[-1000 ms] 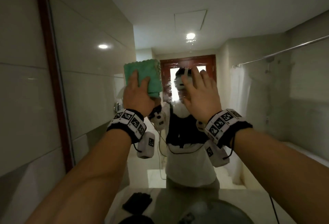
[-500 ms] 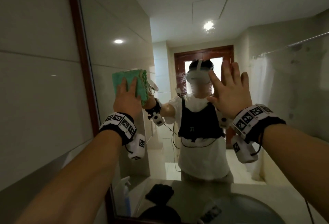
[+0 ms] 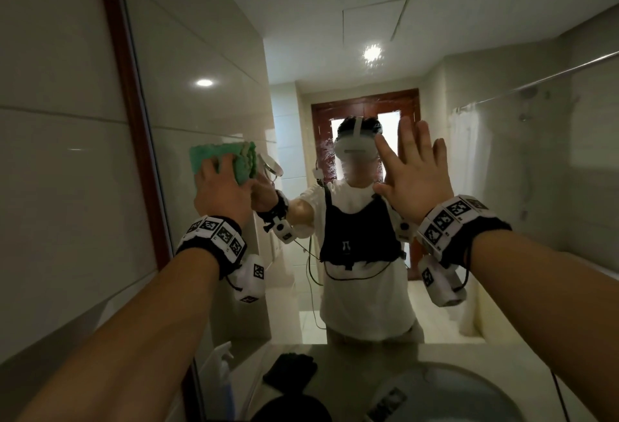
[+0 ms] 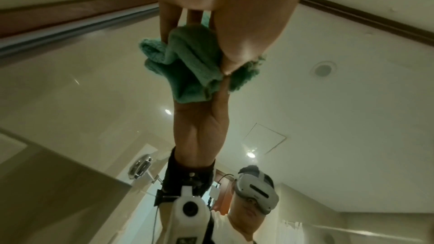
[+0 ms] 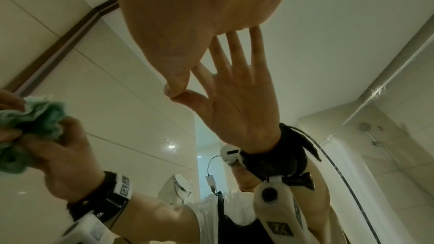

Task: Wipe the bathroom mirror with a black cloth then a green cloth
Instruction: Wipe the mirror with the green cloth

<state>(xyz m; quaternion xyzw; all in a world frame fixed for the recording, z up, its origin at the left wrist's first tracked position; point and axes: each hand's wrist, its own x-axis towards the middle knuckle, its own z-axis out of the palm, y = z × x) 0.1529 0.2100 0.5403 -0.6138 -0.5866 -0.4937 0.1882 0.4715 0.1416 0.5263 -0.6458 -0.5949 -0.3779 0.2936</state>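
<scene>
My left hand [image 3: 222, 194] grips a bunched green cloth [image 3: 214, 153] and presses it on the mirror [image 3: 335, 53], close to its brown left frame [image 3: 130, 113]. In the left wrist view the thumb and fingers of this hand [image 4: 223, 16] curl round the cloth [image 4: 187, 66], which meets its own reflection. My right hand [image 3: 415, 173] lies flat on the glass further right, fingers straight and spread, holding nothing. The right wrist view shows that hand [image 5: 187, 25] touching its reflection, with the cloth [image 5: 40, 120] at the left. A black cloth [image 3: 291, 371] lies on the counter in the reflection.
Tiled wall [image 3: 60, 187] runs left of the mirror frame. In the reflection low down are a spray bottle [image 3: 217, 364] by the left edge and a round basin [image 3: 435, 395]. The mirror also shows a person, a wooden door and a shower rail.
My left hand has slid the green cloth down and left across the glass toward the frame. My right hand has stayed flat on the mirror.
</scene>
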